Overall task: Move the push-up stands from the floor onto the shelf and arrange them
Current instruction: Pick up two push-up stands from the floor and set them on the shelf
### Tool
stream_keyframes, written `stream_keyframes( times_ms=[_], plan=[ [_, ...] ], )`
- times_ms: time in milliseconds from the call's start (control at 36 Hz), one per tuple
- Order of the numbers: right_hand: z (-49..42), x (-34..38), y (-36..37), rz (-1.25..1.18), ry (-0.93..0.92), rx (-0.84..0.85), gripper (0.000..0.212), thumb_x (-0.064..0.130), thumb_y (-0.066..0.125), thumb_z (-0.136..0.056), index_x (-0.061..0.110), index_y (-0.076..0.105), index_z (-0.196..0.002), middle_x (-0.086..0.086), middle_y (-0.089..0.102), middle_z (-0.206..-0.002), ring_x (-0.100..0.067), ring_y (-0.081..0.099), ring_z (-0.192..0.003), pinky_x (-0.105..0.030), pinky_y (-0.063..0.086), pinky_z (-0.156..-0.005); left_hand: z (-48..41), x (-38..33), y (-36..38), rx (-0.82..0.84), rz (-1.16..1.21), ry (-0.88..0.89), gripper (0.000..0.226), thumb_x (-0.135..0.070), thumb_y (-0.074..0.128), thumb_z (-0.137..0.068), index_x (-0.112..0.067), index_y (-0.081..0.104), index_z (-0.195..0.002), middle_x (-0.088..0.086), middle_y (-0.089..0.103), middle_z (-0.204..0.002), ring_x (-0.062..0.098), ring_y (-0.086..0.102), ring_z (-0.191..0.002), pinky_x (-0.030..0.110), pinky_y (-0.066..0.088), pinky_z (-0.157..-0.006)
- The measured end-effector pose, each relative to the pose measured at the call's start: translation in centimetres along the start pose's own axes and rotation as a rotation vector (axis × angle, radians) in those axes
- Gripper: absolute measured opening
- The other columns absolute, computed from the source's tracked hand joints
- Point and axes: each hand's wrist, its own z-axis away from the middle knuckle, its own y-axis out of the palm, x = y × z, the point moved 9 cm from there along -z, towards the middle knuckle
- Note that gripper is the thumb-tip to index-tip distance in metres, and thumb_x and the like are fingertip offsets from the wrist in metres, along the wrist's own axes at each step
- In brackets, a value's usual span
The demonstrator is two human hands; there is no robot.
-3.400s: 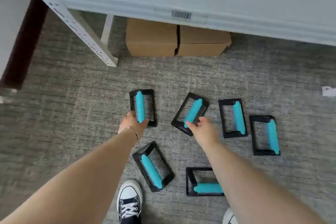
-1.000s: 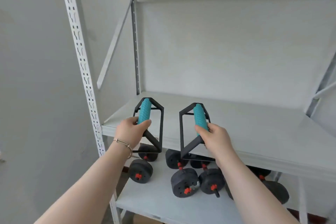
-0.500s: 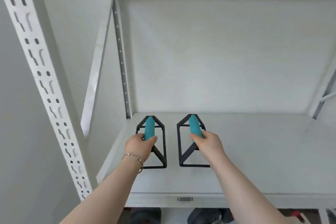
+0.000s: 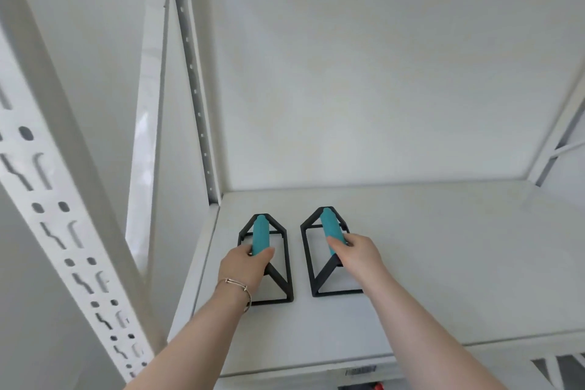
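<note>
- Left hand (image 4: 245, 266) wraps the teal grip of the left push-up stand (image 4: 265, 258), right hand (image 4: 356, 255) clasps the grip of the right push-up stand (image 4: 330, 252); both frames sit on the shelf (image 4: 443, 263), side by side, apart.
- Risk one: the left stand sits close to the shelf's edge outboard of the left hand (a nudge that way could tip it off).
- Risk two: letting go unevenly could skew the pair, spoiling the row.
- Both sit near the front, so a careless withdrawal could drag them toward the lip.
</note>
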Motion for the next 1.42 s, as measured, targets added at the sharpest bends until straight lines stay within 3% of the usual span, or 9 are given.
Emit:
stream_keyframes(
  times_ms=[278, 417, 500, 556, 667, 750, 861, 1000, 1417],
  plan=[
    [-0.6, -0.8, 0.6, 0.017, 0.014, -0.013, 0.031, 0.030, 0.062, -0.086, 0.015, 0.048, -0.064, 0.004, 0.043, -0.053, -0.017, 0.041, -0.054, -0.029, 0.029, -0.054, -0.8, 0.4, 0.4, 0.024, -0.021, 0.016, 0.027, -0.040, 0.065, -0.080, -0.014, 0.066, -0.079, 0.004, 0.069, -0.071, 0.016, 0.060, -0.061, 0.026, 0.044, -0.055],
    [-0.7, -0.8, 0.8, 0.074, 0.002, 0.008, 0.029, 0.032, 0.059, -0.088, 0.016, 0.050, -0.066, 0.004, 0.049, -0.055, -0.015, 0.047, -0.052, -0.029, 0.033, -0.053, -0.7, 0.2, 0.3, -0.001, -0.036, 0.016, 0.021, -0.041, 0.064, -0.080, -0.020, 0.061, -0.080, 0.007, 0.070, -0.077, 0.020, 0.063, -0.062, 0.040, 0.059, -0.068],
    [-0.4, -0.7, 0.6, 0.118, -0.014, -0.012, 0.022, 0.039, 0.060, -0.088, 0.018, 0.059, -0.095, 0.005, 0.061, -0.074, -0.015, 0.059, -0.067, -0.027, 0.041, -0.057, -0.5, -0.3, 0.1, -0.041, -0.152, 0.073, 0.033, -0.042, 0.059, -0.084, -0.020, 0.058, -0.109, -0.001, 0.067, -0.094, 0.023, 0.065, -0.083, 0.035, 0.054, -0.074],
    [-0.2, -0.7, 0.1, 0.166, -0.048, -0.053, 0.033, 0.043, 0.060, -0.088, 0.020, 0.056, -0.111, 0.002, 0.064, -0.089, -0.017, 0.062, -0.080, -0.030, 0.047, -0.065, -0.2, -0.9, 0.1, -0.090, -0.301, 0.140, 0.046, -0.041, 0.054, -0.088, -0.018, 0.050, -0.127, 0.002, 0.060, -0.114, 0.026, 0.058, -0.100, 0.036, 0.049, -0.081],
    [1.0, -0.6, -0.3, 0.284, -0.212, -0.127, 0.061, 0.052, 0.059, -0.086, 0.018, 0.046, -0.135, -0.003, 0.059, -0.117, -0.025, 0.056, -0.108, -0.043, 0.050, -0.088, 2.0, -2.8, 0.6, -0.242, -0.579, 0.338, 0.056, -0.042, 0.047, -0.093, -0.017, 0.038, -0.142, 0.005, 0.043, -0.142, 0.027, 0.038, -0.131, 0.041, 0.035, -0.106],
    [3.1, -0.6, -1.0, 0.397, -0.350, -0.204, 0.065, 0.052, 0.058, -0.088, 0.017, 0.043, -0.141, -0.005, 0.056, -0.127, -0.027, 0.052, -0.116, -0.042, 0.046, -0.092, 4.0, -3.6, 2.5, -0.245, -0.718, 0.457, 0.062, -0.043, 0.045, -0.095, -0.016, 0.031, -0.148, 0.008, 0.027, -0.157, 0.027, 0.014, -0.148, 0.047, 0.013, -0.120],
    [6.2, -0.7, -3.1, 0.528, -0.557, -0.331, 0.068, 0.057, 0.047, -0.087, 0.013, 0.046, -0.139, -0.005, 0.058, -0.130, -0.026, 0.052, -0.121, -0.042, 0.044, -0.100, 7.3, -4.4, 4.9, -0.249, -0.813, 0.548, 0.065, -0.042, 0.053, -0.090, -0.015, 0.037, -0.146, 0.012, 0.030, -0.157, 0.030, 0.016, -0.149, 0.053, 0.013, -0.119],
    [9.3, -2.9, -6.2, 0.661, -0.661, -0.376, 0.067, 0.044, 0.062, -0.085, 0.012, 0.046, -0.142, -0.008, 0.057, -0.135, -0.029, 0.049, -0.129, -0.046, 0.040, -0.108, 12.2, -4.9, 8.5, -0.222, -0.889, 0.577, 0.067, -0.043, 0.048, -0.092, -0.016, 0.028, -0.150, 0.011, 0.020, -0.160, 0.029, 0.007, -0.150, 0.056, 0.010, -0.119],
    [22.3, -17.8, -19.6, 0.667, -0.755, -0.180, 0.064, 0.041, 0.063, -0.086, 0.011, 0.048, -0.140, -0.007, 0.057, -0.136, -0.027, 0.050, -0.128, -0.043, 0.042, -0.105, 35.5, -2.0, 21.0, -0.189, -0.899, 0.387, 0.065, -0.044, 0.039, -0.097, -0.017, 0.017, -0.152, 0.009, 0.008, -0.163, 0.026, -0.001, -0.150, 0.049, 0.009, -0.121]
  ],
)
